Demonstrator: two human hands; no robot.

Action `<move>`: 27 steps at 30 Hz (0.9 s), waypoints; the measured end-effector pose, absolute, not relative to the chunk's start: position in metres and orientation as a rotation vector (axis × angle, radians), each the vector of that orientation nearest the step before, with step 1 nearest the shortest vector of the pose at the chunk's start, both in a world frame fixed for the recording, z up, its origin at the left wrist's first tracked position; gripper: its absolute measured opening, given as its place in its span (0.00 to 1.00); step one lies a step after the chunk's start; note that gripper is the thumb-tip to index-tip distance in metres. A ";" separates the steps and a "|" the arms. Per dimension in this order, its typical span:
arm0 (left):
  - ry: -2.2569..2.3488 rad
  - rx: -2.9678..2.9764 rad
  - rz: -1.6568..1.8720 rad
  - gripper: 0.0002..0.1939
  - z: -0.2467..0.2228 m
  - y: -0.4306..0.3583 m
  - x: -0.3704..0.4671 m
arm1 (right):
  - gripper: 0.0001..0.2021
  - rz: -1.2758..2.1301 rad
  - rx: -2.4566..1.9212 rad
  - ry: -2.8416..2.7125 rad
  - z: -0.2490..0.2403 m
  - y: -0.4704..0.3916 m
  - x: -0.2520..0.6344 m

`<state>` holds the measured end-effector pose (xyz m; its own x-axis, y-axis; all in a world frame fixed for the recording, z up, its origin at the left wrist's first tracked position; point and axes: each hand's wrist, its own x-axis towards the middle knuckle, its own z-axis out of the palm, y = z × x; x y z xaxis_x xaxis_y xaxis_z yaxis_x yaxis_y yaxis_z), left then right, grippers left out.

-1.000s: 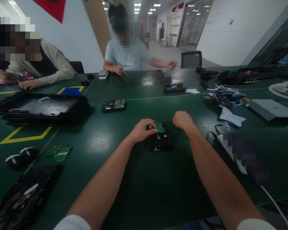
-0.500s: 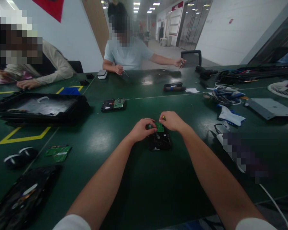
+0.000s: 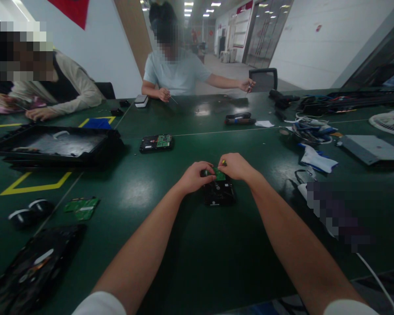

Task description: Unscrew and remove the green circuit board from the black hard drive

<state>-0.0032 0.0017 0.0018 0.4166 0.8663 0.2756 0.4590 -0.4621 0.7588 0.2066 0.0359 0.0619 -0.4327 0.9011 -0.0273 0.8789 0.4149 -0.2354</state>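
Note:
In front of me a black hard drive (image 3: 218, 195) lies flat on the green table, and a green circuit board (image 3: 220, 175) shows on its far half. My left hand (image 3: 198, 177) curls its thumb and fingers over the drive's far left side, gripping it near the board. Fingers pinched, my right hand (image 3: 235, 166) is just over the board's far right corner. A small yellow and dark thing (image 3: 224, 162) peeks out from that pinch; the rest of it is hidden by the fingers.
Another hard drive (image 3: 156, 143) lies ahead to the left. Black plastic trays (image 3: 57, 146), loose green boards (image 3: 82, 208) and a black casing (image 3: 36, 267) are to my left. Gloves (image 3: 318, 158), a metal box (image 3: 374, 148) and cables lie right. Two people sit across the table.
Both hands keep nearly the same hold at the drive. The whole view has shifted very slightly.

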 end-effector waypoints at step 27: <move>1.105 2.053 0.918 0.06 0.002 0.001 -0.003 | 0.12 0.049 -1.328 -2.105 0.120 0.022 0.218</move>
